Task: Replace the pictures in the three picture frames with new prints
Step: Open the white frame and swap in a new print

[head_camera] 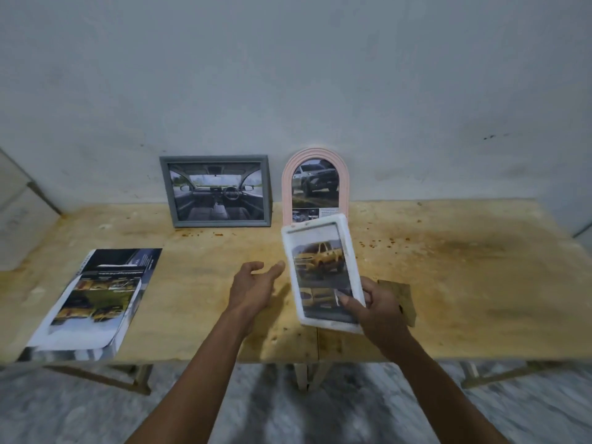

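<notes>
Your R hand (378, 307) grips the white rectangular frame (322, 274) at its lower right corner, thumb across the front glass, fingers curled behind. Frame's lifted off the table, tilted, front facing you, w/ a yellow pickup print inside. Its top edge overlaps the bottom of the pink arched frame (315, 184) in view; can't tell if they touch.

Your L hand (254, 288) is loose, fingers relaxed, holding nothing, just at 9 o'clock of the white frame, fingertips near its left edge but apart.

Grey rectangular frame (217, 191) stands against the wall (288, 75) at 11 o'clock of your hands, car interior print in it. Pink arched frame stands at 12 o'clock, just right of the grey one, SUV print in it.

Stack of loose prints (93, 299) lies flat at 9 o'clock, near the plywood table (464, 283) front edge, well apart from the frames. Small brown board piece (402, 299) lies on the table just behind your R hand at 3 o'clock.
</notes>
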`<action>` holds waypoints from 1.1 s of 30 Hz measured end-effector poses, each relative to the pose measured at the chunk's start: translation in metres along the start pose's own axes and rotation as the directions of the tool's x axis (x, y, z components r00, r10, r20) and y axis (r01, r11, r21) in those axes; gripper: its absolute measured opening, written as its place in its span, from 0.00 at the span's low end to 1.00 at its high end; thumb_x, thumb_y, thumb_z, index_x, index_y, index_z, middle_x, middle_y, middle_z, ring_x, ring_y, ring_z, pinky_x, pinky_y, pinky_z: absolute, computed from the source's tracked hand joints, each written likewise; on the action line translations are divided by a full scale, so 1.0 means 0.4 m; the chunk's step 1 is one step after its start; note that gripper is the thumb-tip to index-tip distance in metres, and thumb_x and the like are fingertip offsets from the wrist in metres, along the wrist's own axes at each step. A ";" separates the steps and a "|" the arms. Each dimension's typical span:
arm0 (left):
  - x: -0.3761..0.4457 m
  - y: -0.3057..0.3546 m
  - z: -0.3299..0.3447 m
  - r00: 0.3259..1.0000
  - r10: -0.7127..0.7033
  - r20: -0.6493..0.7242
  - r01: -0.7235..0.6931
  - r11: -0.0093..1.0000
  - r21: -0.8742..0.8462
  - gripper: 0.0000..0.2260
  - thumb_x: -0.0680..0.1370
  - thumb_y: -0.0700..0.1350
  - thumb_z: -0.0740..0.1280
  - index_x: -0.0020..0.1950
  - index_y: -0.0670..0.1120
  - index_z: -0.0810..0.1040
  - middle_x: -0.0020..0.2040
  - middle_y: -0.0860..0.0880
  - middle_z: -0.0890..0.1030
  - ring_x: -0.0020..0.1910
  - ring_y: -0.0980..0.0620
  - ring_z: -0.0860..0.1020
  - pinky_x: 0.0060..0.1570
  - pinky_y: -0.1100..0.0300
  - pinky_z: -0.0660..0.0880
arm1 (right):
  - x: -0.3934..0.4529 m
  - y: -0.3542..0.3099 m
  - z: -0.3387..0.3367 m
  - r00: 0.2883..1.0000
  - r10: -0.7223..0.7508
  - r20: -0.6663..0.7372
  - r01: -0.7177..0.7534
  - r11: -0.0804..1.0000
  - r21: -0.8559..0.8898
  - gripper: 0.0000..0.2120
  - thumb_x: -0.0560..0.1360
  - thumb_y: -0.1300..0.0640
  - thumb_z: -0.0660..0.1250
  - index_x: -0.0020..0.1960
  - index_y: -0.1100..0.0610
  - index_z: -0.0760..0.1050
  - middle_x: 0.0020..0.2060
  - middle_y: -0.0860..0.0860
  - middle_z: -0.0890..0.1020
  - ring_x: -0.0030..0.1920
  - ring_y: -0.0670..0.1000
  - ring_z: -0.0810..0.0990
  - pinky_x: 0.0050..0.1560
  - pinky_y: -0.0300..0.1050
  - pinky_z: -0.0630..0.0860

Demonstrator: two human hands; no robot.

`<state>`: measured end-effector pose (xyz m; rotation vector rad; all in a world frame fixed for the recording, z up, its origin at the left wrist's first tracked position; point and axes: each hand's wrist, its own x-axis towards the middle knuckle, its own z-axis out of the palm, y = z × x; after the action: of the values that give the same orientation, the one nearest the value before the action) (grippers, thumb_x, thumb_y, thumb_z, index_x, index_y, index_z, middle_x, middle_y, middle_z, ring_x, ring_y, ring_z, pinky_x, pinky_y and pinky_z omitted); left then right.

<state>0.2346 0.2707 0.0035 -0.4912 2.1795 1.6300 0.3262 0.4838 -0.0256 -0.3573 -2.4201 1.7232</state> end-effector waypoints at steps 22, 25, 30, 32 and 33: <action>0.127 -0.234 0.057 0.997 0.000 0.074 -0.023 0.950 0.311 0.18 0.65 0.34 0.79 0.50 0.45 0.79 0.45 0.45 0.84 0.45 0.45 0.82 0.48 0.47 0.82 | 0.060 0.161 0.118 0.877 0.479 0.041 -0.474 0.847 0.242 0.22 0.67 0.64 0.77 0.58 0.55 0.74 0.49 0.55 0.82 0.46 0.56 0.84 0.41 0.53 0.83; 0.147 -0.245 0.077 0.995 0.050 0.088 -0.080 0.918 0.387 0.19 0.67 0.37 0.79 0.55 0.45 0.79 0.48 0.47 0.83 0.45 0.47 0.80 0.47 0.53 0.80 | 0.077 0.192 0.133 0.879 0.476 -0.010 -0.473 0.876 0.098 0.23 0.66 0.62 0.77 0.58 0.54 0.74 0.48 0.53 0.82 0.46 0.54 0.83 0.44 0.56 0.83; 0.163 -0.256 0.097 0.984 0.145 0.100 -0.176 0.858 0.483 0.20 0.68 0.40 0.78 0.59 0.43 0.82 0.49 0.46 0.85 0.46 0.46 0.82 0.49 0.51 0.81 | 0.098 0.221 0.147 0.882 0.460 -0.100 -0.469 0.878 -0.101 0.21 0.66 0.58 0.77 0.57 0.55 0.75 0.47 0.52 0.81 0.44 0.51 0.80 0.39 0.43 0.78; 0.163 -0.262 0.105 0.982 0.168 0.083 -0.187 0.851 0.491 0.20 0.68 0.40 0.77 0.59 0.42 0.82 0.49 0.44 0.85 0.46 0.45 0.82 0.48 0.53 0.80 | 0.102 0.231 0.155 0.891 0.436 -0.128 -0.453 0.871 -0.189 0.25 0.64 0.54 0.77 0.59 0.57 0.77 0.51 0.54 0.80 0.47 0.53 0.80 0.42 0.46 0.80; 0.162 -0.265 0.109 0.982 0.177 0.072 -0.190 0.853 0.485 0.20 0.68 0.39 0.77 0.59 0.41 0.82 0.50 0.44 0.85 0.46 0.45 0.82 0.48 0.53 0.80 | 0.103 0.235 0.159 0.892 0.433 -0.134 -0.452 0.864 -0.221 0.27 0.63 0.52 0.77 0.60 0.56 0.76 0.52 0.55 0.79 0.48 0.53 0.80 0.44 0.48 0.82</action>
<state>0.2335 0.2808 -0.1277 -0.1123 2.5631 1.0779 0.2803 0.4666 -0.1362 -1.0725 -2.6445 1.5052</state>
